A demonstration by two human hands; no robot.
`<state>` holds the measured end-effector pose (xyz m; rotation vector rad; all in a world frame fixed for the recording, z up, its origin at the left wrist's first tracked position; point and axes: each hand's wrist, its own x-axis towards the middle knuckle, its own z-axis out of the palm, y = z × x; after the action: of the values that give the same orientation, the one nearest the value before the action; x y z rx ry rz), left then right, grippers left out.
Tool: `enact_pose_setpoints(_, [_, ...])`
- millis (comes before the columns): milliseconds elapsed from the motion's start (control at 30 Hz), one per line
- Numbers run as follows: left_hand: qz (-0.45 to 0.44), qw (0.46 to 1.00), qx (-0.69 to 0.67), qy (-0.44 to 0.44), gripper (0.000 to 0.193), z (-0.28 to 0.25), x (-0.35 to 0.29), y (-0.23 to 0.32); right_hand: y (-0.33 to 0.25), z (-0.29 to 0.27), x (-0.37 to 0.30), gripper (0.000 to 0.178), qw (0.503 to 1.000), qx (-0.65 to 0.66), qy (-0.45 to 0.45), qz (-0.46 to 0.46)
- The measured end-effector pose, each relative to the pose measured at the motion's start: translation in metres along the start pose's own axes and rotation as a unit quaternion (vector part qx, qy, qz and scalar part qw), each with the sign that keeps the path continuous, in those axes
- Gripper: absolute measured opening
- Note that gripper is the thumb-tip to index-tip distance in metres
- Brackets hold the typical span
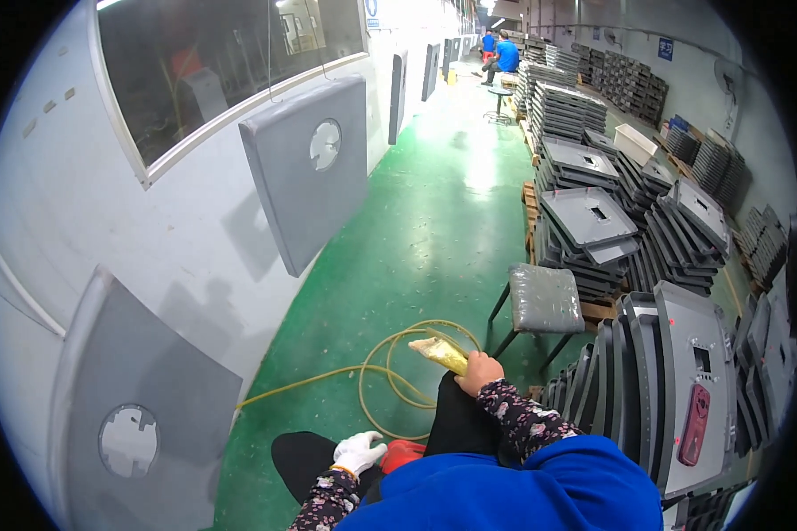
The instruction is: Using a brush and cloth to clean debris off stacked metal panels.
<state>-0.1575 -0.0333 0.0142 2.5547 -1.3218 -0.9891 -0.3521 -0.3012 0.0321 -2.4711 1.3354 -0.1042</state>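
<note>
In my right hand (480, 373), which is bare, the fingers are wrapped round a yellow object with a pale, worn tip (443, 353); its exact kind I cannot make out. The tip points away to the left, above my dark-trousered knee. My left hand (358, 452) wears a white glove and lies low over my lap, holding nothing visible, its fingers loosely apart. Beside it shows a red object (402, 455), partly covered by my blue top. A yellow hose (363, 400) lies coiled on the green floor beyond my knees.
Grey panels with round cutouts hang along the left wall, the nearest panel (164, 372) close by. A plastic-covered stool (545, 299) stands ahead right. Stacked grey metal trays (588, 216) line the right side; a red phone (695, 425) lies on one. Farther off, a person (505, 57) sits.
</note>
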Motion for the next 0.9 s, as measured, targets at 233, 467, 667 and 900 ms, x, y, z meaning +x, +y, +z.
enact_pose_setpoints(233, [0.030,0.995,0.038,-0.085,0.050,0.007,0.006,-0.004,0.003,-0.003,0.013,0.055,0.999,-0.017,-0.024,-0.017])
enact_pose_setpoints(467, [0.017,0.998,-0.008,-0.065,0.051,0.003,0.001,-0.006,0.004,-0.011,0.012,0.053,1.000,-0.010,-0.016,-0.019])
enact_pose_setpoints(667, [0.014,0.999,-0.020,-0.045,0.049,0.005,-0.001,-0.008,0.011,-0.007,0.015,0.056,1.000,0.000,-0.003,0.004])
enact_pose_setpoints(900, [0.014,0.997,-0.016,-0.071,0.050,-0.004,0.000,-0.002,0.013,-0.008,0.020,0.057,0.995,0.033,0.002,0.098])
